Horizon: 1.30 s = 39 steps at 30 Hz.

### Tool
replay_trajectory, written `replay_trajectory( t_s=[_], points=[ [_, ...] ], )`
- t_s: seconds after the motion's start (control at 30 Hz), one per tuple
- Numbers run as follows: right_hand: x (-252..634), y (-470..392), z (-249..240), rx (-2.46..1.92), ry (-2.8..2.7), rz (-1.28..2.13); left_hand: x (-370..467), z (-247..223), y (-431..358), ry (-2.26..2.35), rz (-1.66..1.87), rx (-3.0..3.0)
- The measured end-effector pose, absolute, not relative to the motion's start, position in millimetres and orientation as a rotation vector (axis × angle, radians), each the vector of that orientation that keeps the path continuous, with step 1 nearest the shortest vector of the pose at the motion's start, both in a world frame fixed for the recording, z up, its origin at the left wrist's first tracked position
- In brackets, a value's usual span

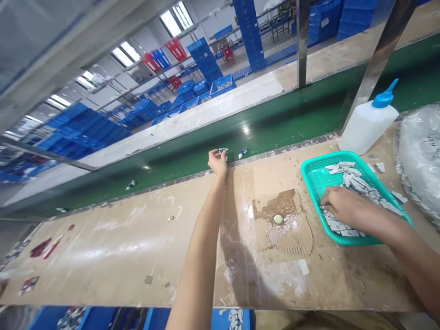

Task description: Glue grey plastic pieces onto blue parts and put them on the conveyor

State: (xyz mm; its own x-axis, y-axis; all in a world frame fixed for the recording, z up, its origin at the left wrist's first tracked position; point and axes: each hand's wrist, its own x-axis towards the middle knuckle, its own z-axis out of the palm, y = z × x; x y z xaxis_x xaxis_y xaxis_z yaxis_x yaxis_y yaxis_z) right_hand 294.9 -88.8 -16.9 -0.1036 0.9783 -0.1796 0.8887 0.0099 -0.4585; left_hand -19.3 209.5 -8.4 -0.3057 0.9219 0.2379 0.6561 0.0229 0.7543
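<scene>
My left hand (217, 163) reaches over the near edge of the green conveyor belt (185, 158), its fingers closed on a small white and dark part (223, 150). Just right of it on the belt lies a similar small part (243, 153), white and dark blue. My right hand (338, 204) is inside a turquoise plastic basket (311, 178), over a pile of flat white plastic pieces (359, 184). Its fingers bend down into the pieces, and what they hold, if anything, is hidden.
A white squeeze bottle (367, 123) with a blue nozzle stands behind the basket, beside a clear plastic bag (421, 156). A worn cardboard patch (285, 224) with a round metal piece (278, 219) lies on the bench. Metal posts (301, 46) rise beyond. Blue bins (113, 318) sit below.
</scene>
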Motion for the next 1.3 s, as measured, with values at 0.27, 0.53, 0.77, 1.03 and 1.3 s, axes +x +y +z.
replay_trajectory(
  t_s=[0.27, 0.53, 0.77, 1.03, 1.3],
  points=[
    [295, -90, -5, -1.792, -2.175, 0.863, 12, -14, 203, 2.078, 0.912, 1.875],
    [298, -77, 20, -1.876, -2.151, 1.140, 26, -12, 184, 1.784, 0.893, 1.812],
    [304, -81, 32, -1.842, -2.138, 1.191, 30, -2, 82, 1.375, 0.978, 1.542],
    [311, -82, 29, -1.812, -2.165, 1.215, 2, 1, -26, 1.150, 1.043, 1.301],
    [318, -70, 23, -1.844, -2.027, 1.240, -3, 6, -33, 0.863, 0.904, 0.872]
  ],
)
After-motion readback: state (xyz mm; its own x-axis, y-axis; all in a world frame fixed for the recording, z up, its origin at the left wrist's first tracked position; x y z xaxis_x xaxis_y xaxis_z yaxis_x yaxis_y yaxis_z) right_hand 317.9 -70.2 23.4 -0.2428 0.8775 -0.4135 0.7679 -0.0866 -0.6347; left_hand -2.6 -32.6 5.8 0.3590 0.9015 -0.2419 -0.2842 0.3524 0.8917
